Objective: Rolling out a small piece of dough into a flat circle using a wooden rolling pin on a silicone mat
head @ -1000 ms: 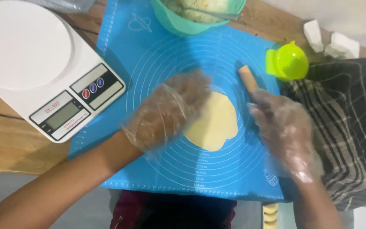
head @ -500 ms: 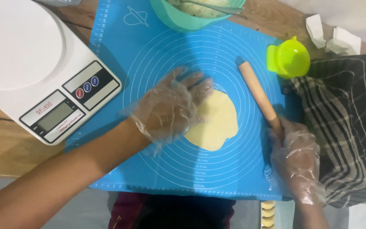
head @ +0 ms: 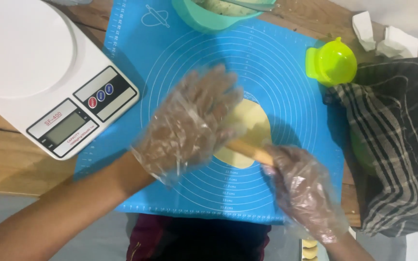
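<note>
Blue silicone mat [head: 286, 82], centre: flattened dough disc [head: 255, 128]. Gloved left hand [head: 192, 125] flat, fingers spread, over wooden rolling pin [head: 250, 151]. Gloved right hand [head: 306, 191] closed round pin's end.

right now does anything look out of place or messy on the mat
Nothing stands out. The pale dough lies flat on the blue mat, the rolling pin across it under both gloved hands, left and right.
</note>
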